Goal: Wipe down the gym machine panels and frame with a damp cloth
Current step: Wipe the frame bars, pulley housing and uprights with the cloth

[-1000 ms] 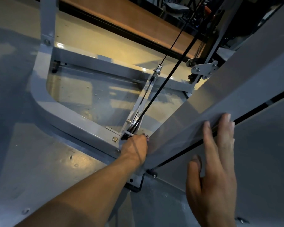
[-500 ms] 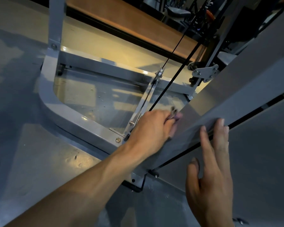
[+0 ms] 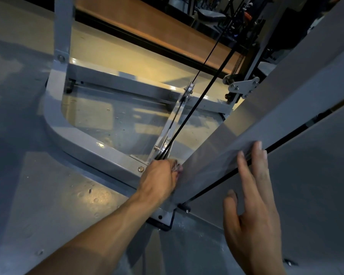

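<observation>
At the far left, the grey-painted steel base frame (image 3: pixel 72 139) of the gym machine lies on the grey concrete floor (image 3: pixel 18 185), curving round from an upright post to a straight bar that runs toward the centre. A shiny bolt (image 3: pixel 141 169) sits on that bar just beside the left hand (image 3: pixel 160 176). The left forearm reaches up from the bottom left corner, fully extended, with the back of the hand facing the camera. Its fingers are curled tight round a small bunched cloth (image 3: pixel 176 167), of which only a mottled pinkish-grey scrap shows past the knuckles. The cloth presses against the lower end of the broad grey slanted panel (image 3: pixel 266 120), right where the panel meets the base bar. Just above the knuckles, two thin black cables (image 3: pixel 189 114) rise from a small silver pulley bracket (image 3: pixel 163 147) toward the top right. Farther right, the right hand (image 3: pixel 252 211) lies flat against the panel's lower face, fingers straight and slightly spread, gripping nothing; its fingertips (image 3: pixel 258 145) reach the dark gap between the slanted panel and the adjoining grey panel.
</observation>
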Motion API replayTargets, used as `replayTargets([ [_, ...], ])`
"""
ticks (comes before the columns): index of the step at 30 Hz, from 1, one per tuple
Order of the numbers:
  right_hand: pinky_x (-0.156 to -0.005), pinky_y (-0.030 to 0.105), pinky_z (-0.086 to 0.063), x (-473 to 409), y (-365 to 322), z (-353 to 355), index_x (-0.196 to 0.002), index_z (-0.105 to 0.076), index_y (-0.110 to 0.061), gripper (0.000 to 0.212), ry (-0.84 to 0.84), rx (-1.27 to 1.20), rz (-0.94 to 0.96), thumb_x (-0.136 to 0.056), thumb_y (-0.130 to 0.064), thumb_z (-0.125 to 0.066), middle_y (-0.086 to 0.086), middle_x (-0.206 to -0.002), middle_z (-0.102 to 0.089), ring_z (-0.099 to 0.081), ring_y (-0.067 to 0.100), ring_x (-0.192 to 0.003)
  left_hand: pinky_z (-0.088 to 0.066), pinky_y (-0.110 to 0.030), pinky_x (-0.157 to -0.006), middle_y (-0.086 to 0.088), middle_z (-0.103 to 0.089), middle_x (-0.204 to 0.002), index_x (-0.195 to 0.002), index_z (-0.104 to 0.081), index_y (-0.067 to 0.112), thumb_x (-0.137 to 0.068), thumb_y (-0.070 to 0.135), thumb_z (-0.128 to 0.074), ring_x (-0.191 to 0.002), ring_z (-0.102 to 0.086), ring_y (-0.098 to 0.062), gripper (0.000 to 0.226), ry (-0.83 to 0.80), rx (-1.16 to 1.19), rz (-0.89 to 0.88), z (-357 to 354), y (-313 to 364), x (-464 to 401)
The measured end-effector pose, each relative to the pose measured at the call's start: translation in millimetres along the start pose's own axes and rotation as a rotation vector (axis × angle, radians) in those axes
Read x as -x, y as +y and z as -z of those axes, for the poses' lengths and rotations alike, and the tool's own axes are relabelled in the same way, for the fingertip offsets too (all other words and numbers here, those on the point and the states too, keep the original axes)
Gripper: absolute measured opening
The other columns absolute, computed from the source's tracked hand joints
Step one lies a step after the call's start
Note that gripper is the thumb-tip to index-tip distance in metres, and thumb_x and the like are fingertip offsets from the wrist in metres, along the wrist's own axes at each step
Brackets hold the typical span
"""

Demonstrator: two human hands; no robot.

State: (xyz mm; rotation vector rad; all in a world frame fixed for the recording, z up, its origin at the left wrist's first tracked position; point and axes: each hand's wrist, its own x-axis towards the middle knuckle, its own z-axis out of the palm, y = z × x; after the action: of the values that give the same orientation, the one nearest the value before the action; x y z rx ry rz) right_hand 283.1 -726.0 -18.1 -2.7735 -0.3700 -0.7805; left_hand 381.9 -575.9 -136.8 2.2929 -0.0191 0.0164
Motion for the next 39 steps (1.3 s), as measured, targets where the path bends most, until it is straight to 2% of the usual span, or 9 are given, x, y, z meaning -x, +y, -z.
replayTargets([
  [4, -0.117, 0.064, -0.032, 0.4, -2.8, -2.3, -0.156, -0.035, -0.002, 0.076, 0.008, -0.024, -0.005, -0.084, 0.014, -0.053, 0.003, -0.172, -0.009, -0.009, 0.025, -0.158, -0.058, -0.030, -0.073, 0.005, -0.069, -0.089, -0.102, -0.073, 0.028, -0.103, 0.023, -0.058, -0.073, -0.063, -0.009, 0.015, -0.131, 0.126, 0.150, -22.1, -19.7, 8.8],
  [7, -0.116, 0.064, -0.034, 1.8, -3.4, -4.3, -0.156, -0.035, -0.003, 0.075, -0.003, -0.029, -0.010, -0.083, 0.007, -0.051, 0.001, -0.172, -0.008, -0.008, 0.024, -0.159, -0.050, -0.029, -0.075, -0.010, -0.071, -0.099, -0.106, -0.069, 0.016, -0.104, 0.031, -0.056, -0.090, -0.068, -0.026, 0.020, -0.037, 0.057, 0.118, -25.8, -14.0, 2.7],
  [11, -0.119, 0.060, -0.032, 0.8, -2.1, -4.4, -0.156, -0.036, -0.003, 0.077, -0.010, -0.024, -0.005, -0.081, 0.002, -0.052, 0.001, -0.172, -0.007, -0.007, 0.024, -0.159, -0.061, -0.030, -0.079, -0.002, -0.072, -0.096, -0.108, -0.073, 0.017, -0.104, 0.035, -0.059, -0.089, -0.071, -0.018, 0.023, 0.047, 0.187, 0.164, -38.4, -6.1, -3.6],
  [15, -0.120, 0.059, -0.029, 1.3, -1.3, -7.8, -0.157, -0.035, -0.005, 0.078, 0.003, -0.044, -0.022, -0.083, 0.010, -0.055, -0.001, -0.172, -0.005, -0.006, 0.024, -0.159, -0.042, -0.008, -0.087, 0.001, -0.071, -0.115, -0.131, -0.069, 0.021, -0.104, 0.019, -0.061, -0.104, -0.064, -0.011, 0.028, 0.029, 0.392, 0.137, -43.0, -14.1, 16.5],
  [19, -0.120, 0.062, -0.025, 1.8, -2.3, -13.5, -0.156, -0.036, -0.007, 0.086, 0.018, -0.059, -0.043, -0.079, 0.019, -0.063, 0.000, -0.172, -0.005, -0.004, 0.024, -0.159, -0.046, -0.015, -0.091, -0.002, -0.064, -0.118, -0.143, -0.060, 0.021, -0.106, 0.018, -0.056, -0.107, -0.061, -0.014, 0.038, 0.022, 0.323, 0.100, -47.3, -22.6, 21.2],
  [23, -0.122, 0.061, -0.022, 1.6, -0.2, -18.3, -0.155, -0.037, -0.007, 0.082, 0.034, -0.043, -0.033, -0.081, 0.017, -0.061, 0.002, -0.172, -0.005, -0.003, 0.025, -0.159, -0.053, -0.025, -0.089, -0.008, -0.074, -0.113, -0.129, -0.069, 0.013, -0.106, 0.015, -0.053, -0.105, -0.070, -0.021, 0.027, 0.057, 0.237, 0.061, -48.6, -12.0, 2.7],
  [30, -0.118, 0.064, -0.030, 1.4, 0.6, -16.8, -0.156, -0.038, -0.007, 0.083, 0.043, -0.040, -0.026, -0.075, 0.007, -0.054, 0.001, -0.172, -0.008, -0.006, 0.024, -0.159, -0.050, -0.021, -0.078, -0.005, -0.073, -0.102, -0.110, -0.073, 0.010, -0.109, 0.021, -0.051, -0.096, -0.068, -0.016, 0.025, 0.016, 0.430, 0.300, -50.9, 2.0, -20.5],
  [34, -0.127, 0.045, -0.014, 0.7, -1.8, -22.6, -0.156, -0.035, -0.007, 0.081, 0.091, -0.039, -0.030, -0.079, 0.007, -0.054, 0.001, -0.172, -0.007, -0.005, 0.025, -0.159, -0.042, -0.002, -0.059, 0.006, -0.071, -0.094, -0.110, -0.077, 0.015, -0.106, 0.012, -0.055, -0.074, -0.058, 0.002, 0.022, 0.086, 0.411, 0.154, -16.2, 23.5, -13.1],
  [39, -0.128, 0.041, -0.006, -1.7, -4.7, -31.6, -0.157, -0.031, -0.006, 0.083, 0.115, -0.017, -0.041, -0.078, 0.006, -0.053, 0.004, -0.172, -0.004, -0.003, 0.028, -0.159, -0.047, -0.002, -0.086, 0.015, -0.075, -0.108, -0.125, -0.074, 0.020, -0.104, 0.013, -0.059, -0.097, -0.067, 0.008, 0.027, 0.233, 0.536, -0.212, 43.4, 70.0, -16.5],
])
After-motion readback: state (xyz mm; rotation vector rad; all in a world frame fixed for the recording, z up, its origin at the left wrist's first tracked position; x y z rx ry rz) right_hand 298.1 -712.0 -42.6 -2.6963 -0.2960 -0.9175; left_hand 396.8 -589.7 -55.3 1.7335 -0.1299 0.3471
